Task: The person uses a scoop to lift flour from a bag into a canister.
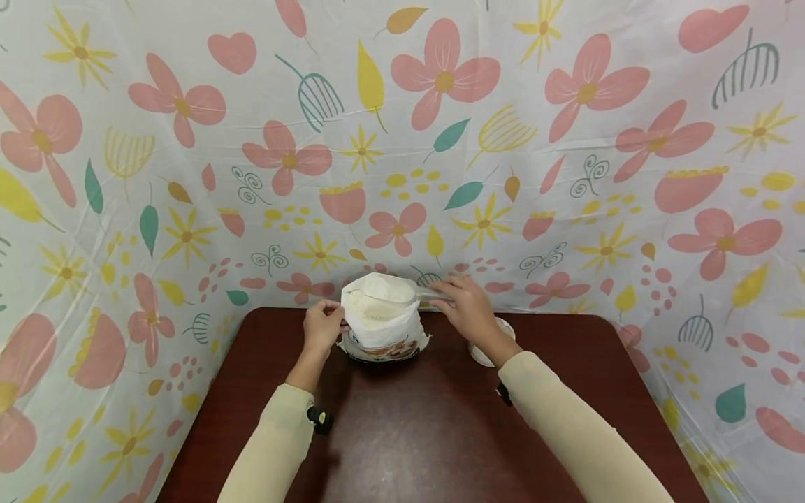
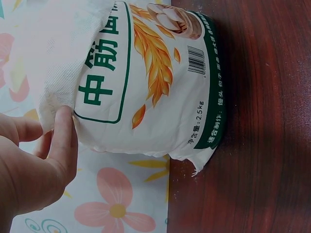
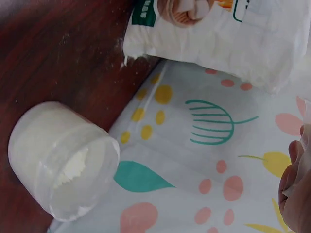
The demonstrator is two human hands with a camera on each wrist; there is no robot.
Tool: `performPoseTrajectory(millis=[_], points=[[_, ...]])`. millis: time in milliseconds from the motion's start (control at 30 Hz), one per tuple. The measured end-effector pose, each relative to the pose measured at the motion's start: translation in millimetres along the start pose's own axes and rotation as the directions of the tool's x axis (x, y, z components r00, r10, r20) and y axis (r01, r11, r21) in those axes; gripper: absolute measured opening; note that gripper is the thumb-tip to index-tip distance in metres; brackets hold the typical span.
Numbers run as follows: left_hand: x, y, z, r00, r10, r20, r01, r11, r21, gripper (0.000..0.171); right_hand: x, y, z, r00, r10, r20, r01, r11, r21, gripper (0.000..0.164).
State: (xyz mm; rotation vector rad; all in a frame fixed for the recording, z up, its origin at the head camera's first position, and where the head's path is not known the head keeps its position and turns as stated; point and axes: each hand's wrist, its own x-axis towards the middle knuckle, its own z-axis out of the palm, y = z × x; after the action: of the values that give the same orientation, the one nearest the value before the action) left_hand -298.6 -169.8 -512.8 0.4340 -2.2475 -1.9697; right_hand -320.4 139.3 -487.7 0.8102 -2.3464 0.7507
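1. At the worktop's (image 1: 402, 426) back edge, we see an opened flour bag (image 2: 146, 111) standing upright before a floral cloth (image 1: 377, 161), its white mouth spread wide on pale flour (image 1: 374, 311).

2. The person's left hand (image 1: 323, 325) pinches the bag's rim on its left side, thumb and fingers gathered at the edge. Should that pinch slacken, we judge the soft paper could fold inward and knock the scoop.

3. The right hand (image 1: 468, 307) grasps the handle of a clear scoop (image 1: 405, 294), whose bowl lies over the bag's mouth and seems to carry flour. A quick tilt or a brush against the rim would, in our view, shed powder.

4. To the right, partly hidden beneath the right forearm in the head view, a clear plastic tub (image 3: 58, 160) sits on the worktop, apart from the bag, with a little flour inside. We think a low-swinging sleeve (image 1: 553, 398) might tip it.

5. White specks (image 3: 65, 36) dot the worktop near the bag's base. We would expect more along the gap between bag and tub if an overfull scoop crossed it.
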Motion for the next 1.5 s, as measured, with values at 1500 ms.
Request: performPoseTrajectory(millis=[1500], points=[[1.9, -2.8, 0.1, 1.0, 0.007, -0.004, -0.007, 1.0, 0.023, 0.021, -69.4, 35.6, -66.8, 0.992, 0.084, -0.095, -0.086, 0.996, -0.019, 0.038]])
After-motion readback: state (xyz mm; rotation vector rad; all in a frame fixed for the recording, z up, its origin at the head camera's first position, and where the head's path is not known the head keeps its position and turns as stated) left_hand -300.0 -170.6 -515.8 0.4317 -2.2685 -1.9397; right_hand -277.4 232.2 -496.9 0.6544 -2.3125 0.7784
